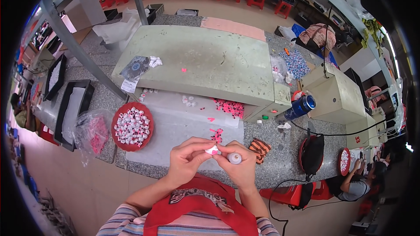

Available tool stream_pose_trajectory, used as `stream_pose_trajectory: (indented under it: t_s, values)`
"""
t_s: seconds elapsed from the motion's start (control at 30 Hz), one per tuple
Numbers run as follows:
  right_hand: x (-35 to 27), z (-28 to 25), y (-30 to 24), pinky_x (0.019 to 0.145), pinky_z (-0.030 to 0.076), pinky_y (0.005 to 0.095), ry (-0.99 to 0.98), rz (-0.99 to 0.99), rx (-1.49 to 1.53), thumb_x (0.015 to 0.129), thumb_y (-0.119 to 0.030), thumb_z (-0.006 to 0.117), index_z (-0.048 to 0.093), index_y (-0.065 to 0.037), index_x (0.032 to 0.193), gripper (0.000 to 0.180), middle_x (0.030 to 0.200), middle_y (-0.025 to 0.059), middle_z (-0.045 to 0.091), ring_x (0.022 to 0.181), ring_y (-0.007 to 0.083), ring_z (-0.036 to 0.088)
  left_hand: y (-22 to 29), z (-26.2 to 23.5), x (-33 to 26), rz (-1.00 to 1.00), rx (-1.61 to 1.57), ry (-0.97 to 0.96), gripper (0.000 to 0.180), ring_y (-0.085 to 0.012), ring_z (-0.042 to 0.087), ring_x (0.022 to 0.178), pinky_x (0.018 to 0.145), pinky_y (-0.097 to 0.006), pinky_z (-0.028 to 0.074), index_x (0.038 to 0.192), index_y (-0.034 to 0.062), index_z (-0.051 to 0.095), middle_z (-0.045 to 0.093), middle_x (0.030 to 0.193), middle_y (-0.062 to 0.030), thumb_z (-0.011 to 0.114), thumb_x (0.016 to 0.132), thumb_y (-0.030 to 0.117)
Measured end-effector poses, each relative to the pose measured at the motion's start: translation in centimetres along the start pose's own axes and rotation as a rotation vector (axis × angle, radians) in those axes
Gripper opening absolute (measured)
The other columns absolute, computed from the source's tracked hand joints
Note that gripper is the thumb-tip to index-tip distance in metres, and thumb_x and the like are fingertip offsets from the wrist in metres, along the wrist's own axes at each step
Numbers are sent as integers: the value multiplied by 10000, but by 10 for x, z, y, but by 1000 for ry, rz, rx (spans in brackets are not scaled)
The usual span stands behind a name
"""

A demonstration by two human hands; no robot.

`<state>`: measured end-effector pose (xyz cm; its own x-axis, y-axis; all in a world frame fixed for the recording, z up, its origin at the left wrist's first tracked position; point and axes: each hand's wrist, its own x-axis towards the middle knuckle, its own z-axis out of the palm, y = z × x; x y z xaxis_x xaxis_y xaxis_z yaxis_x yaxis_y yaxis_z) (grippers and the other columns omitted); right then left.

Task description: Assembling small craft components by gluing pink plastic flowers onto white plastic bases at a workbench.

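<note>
You pinch a small white and pink piece (213, 150) between the fingers of your left hand (187, 157), just below the red dish (132, 126), so it stays steady; your right hand (239, 162) is closed on what looks like a small bottle (234, 157), tip beside the piece

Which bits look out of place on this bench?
Loose pink pieces lie scattered on the plastic sheet, outside the red dish; stray specks dot the green machine top. Both hands pinch one small piece.
</note>
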<state>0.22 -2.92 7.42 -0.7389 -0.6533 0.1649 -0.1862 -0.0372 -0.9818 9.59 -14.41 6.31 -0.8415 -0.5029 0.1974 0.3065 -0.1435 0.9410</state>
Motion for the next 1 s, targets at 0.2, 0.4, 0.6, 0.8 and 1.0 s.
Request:
stream_pose_trajectory:
  t_s: [0.2, 0.4, 0.6, 0.8, 1.0]
  values:
    - [3, 0, 7, 534, 374, 185, -17, 52, 11, 644, 65, 673, 643, 16, 825, 190, 688, 35, 568, 607, 69, 494, -4, -4, 1, -53, -26, 16, 238, -201, 568, 899, 781, -274, 472, 973, -48, 580, 551, 1004, -164, 547, 749, -120]
    - [13, -1, 31, 531, 383, 202, -59, 113, 44, 666, 5, 696, 646, 2, 800, 143, 638, 27, 562, 595, 75, 488, -25, -20, 6, -265, -148, 20, 236, -170, 573, 886, 783, -256, 466, 996, -33, 582, 597, 927, -116, 563, 762, -60]
    - [14, 6, 26, 546, 401, 200, 9, -109, 20, 655, 34, 688, 624, 14, 856, 212, 796, 57, 580, 626, 88, 514, -22, -21, 7, -565, -582, 195, 240, -150, 595, 797, 737, -259, 490, 1029, -10, 560, 609, 899, -95, 568, 791, 18]
    - [8, 2, 28, 567, 430, 209, -57, -2, 194, 658, 27, 694, 622, -12, 882, 239, 815, 64, 582, 678, 105, 541, -6, -15, 2, -265, -255, 17, 214, -179, 617, 766, 665, -238, 513, 977, -26, 507, 605, 898, -150, 582, 776, -18]
    - [7, 8, 30, 553, 427, 206, -150, 168, 428, 692, 43, 663, 615, -7, 837, 161, 822, 79, 589, 690, 113, 543, -8, -25, -7, -243, -97, 1, 240, -193, 624, 750, 631, -253, 513, 974, -25, 508, 608, 859, -154, 582, 752, -80]
